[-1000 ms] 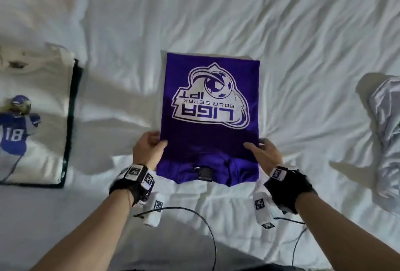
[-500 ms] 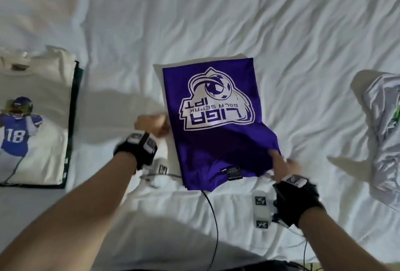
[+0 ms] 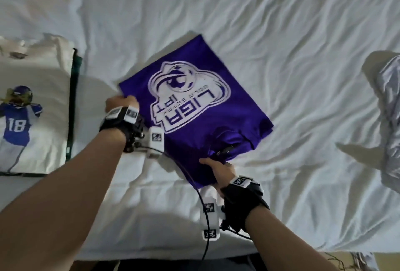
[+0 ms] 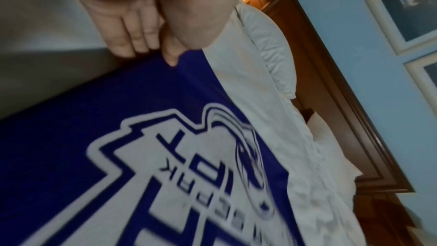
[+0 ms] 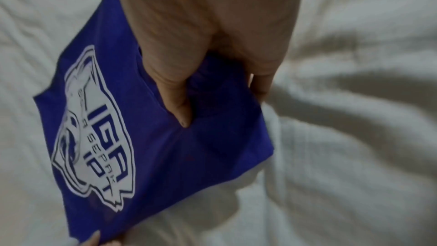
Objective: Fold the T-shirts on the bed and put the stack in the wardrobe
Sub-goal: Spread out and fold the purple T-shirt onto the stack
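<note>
My left hand and right hand pinch opposite corners of the folded purple T-shirt, smooth and rectangular, slanted over the wrinkled white bed.

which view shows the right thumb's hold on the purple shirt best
The right wrist view: the right hand fills it, thumb pressed into the purple T-shirt, fingers under its edge. The head view shows that hand from behind, at the collar end. The left wrist view shows only the left hand.
</note>
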`<action>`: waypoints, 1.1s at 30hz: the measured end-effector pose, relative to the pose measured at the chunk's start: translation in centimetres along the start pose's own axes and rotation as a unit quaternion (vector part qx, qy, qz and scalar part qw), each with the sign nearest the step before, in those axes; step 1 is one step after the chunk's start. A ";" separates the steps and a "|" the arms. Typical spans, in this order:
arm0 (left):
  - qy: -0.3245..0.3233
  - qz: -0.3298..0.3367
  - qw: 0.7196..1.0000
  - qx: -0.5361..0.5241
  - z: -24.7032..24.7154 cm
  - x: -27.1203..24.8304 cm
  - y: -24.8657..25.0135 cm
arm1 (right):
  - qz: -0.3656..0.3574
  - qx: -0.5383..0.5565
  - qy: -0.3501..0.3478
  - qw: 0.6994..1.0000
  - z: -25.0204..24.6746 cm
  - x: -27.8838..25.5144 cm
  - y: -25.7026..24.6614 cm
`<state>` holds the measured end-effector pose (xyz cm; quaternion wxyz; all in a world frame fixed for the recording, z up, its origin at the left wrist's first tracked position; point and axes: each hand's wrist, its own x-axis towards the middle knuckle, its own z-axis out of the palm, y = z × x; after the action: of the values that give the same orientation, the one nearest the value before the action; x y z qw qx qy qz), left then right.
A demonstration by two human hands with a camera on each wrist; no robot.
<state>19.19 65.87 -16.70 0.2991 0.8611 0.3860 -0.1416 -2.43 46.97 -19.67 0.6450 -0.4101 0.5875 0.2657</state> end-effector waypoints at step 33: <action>-0.161 0.443 0.840 0.268 10.3 -3.2 13.6 | -0.099 0.061 0.100 0.988 -11.7 0.7 -13.1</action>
<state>27.12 50.47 -17.75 0.1452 0.9520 -0.1433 -0.2282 2.20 30.19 -17.18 0.6297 -0.4509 0.6209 0.1215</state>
